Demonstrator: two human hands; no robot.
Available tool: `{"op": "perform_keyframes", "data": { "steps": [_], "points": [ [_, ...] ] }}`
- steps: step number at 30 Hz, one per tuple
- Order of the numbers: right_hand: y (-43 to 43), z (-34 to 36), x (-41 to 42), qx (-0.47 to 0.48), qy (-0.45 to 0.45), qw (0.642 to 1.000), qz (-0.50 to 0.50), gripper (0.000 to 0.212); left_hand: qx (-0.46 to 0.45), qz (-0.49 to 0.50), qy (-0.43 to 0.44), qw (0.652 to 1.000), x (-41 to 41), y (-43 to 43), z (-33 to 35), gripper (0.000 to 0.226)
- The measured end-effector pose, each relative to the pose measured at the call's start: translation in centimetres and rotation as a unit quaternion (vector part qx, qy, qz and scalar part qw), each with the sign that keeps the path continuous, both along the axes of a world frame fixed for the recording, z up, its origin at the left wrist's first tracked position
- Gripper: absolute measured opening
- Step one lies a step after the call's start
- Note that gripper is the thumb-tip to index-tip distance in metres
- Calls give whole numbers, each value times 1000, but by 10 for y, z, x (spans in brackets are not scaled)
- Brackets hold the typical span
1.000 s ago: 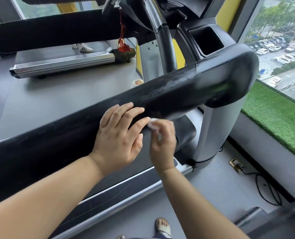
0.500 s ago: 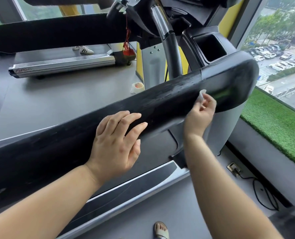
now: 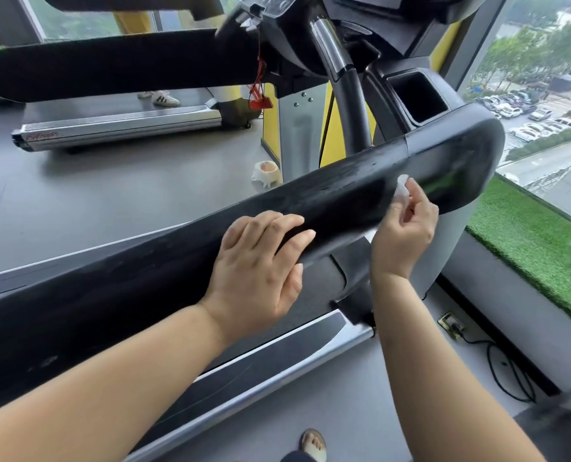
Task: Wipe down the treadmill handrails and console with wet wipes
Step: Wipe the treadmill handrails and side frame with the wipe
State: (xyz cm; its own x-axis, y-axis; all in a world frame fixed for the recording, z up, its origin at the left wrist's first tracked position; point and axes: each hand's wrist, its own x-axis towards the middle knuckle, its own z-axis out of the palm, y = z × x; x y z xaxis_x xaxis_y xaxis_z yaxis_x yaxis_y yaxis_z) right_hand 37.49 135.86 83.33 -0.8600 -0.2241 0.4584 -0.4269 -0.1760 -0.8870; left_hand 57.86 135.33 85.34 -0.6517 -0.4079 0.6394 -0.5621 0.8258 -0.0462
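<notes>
The grey floor (image 3: 137,195) carried 2 treadmills. The near treadmill (image 3: 277,358) crossed the lower view, and the far treadmill (image 3: 120,128) stood well apart at the upper left. A small white bag (image 3: 266,173) sat on the floor just beside a yellow post (image 3: 271,135). At the right, a floor socket (image 3: 450,325) held a plug, and its black cable (image 3: 489,368) looped over the floor. 1 sandalled foot (image 3: 313,445) stood at the bottom edge.
</notes>
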Motion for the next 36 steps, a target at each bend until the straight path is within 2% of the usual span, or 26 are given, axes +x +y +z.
{"op": "perform_keyframes", "data": {
  "steps": [5, 9, 11, 13, 16, 18, 21, 24, 27, 32, 34, 36],
  "points": [
    [-10, -14, 52, -23, 84, 996, 16, 25, 5, -1, -2, 1000, 2, -1, 1, 40],
    [17, -33, 83, -9, 224, 955, 195, 16, 24, 3, -6, 1000, 1, 3, 5, 42],
    [26, -30, 72, -3, 265, 937, 229, 15, 32, -5, 1, 999, 2, 3, 8, 42],
    [29, -19, 52, -11, 232, 955, 184, 19, 27, -10, 6, 1000, 4, 1, 9, 41],
    [16, -8, 8, -7, 110, 991, 72, 27, 21, -12, 9, 1000, 5, -1, 8, 38],
    [4, -7, -17, 19, 28, 999, 41, 32, 33, -14, 12, 999, 6, 0, 9, 37],
    [-6, -13, -27, 24, -21, 999, 32, 32, 25, -13, 6, 1000, 7, -2, 11, 36],
    [-12, -20, -3, -25, -14, 999, 30, 33, 13, -17, -1, 1000, 7, -4, 9, 35],
    [-9, -42, 41, -42, 32, 997, 56, 35, 14, -27, -13, 999, 10, -5, 7, 35],
    [36, -68, 106, -7, 183, 958, 220, 17, 21, -47, -43, 998, 16, -6, 11, 37],
    [49, -60, 101, -15, 162, 962, 218, 15, 31, -56, -46, 997, 19, -5, 14, 38],
    [44, -51, 75, -36, 41, 992, 114, 14, 43, -65, -43, 996, 22, -5, 16, 38]
  ]
}}
